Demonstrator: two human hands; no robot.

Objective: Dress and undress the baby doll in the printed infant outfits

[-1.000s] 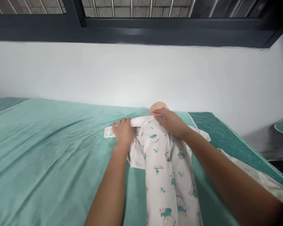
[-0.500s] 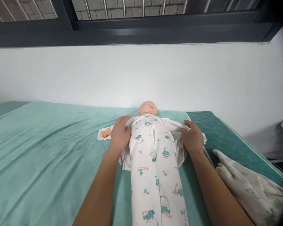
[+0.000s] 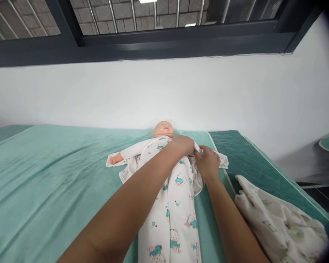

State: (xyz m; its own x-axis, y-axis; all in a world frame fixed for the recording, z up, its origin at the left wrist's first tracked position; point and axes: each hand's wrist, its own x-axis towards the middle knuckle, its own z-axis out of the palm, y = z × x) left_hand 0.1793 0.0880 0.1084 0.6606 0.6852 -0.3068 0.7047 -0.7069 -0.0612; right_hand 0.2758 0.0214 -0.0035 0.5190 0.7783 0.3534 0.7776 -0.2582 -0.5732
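Observation:
A baby doll lies on its back, its head toward the wall. White clothing printed with teal houses and cartoon figures, a baby gown, covers its body and runs down past the bottom of the view. My left hand reaches across the doll's chest to the shoulder on the right side, closed on the sleeve cloth. Close beside it, my right hand pinches the same sleeve, whose cuff end sticks out beyond my fingers. On the left, the doll's bare hand shows at the other sleeve's end.
Light green sheet covers the bed, with a darker quilted green pad on the right. A crumpled white printed cloth lies at the lower right. Behind stand a white wall and a dark window frame with metal bars.
My left hand has left the doll's left-side sleeve and crossed over the chest to the right-side one. My right hand stays on that sleeve. The view has shifted slightly.

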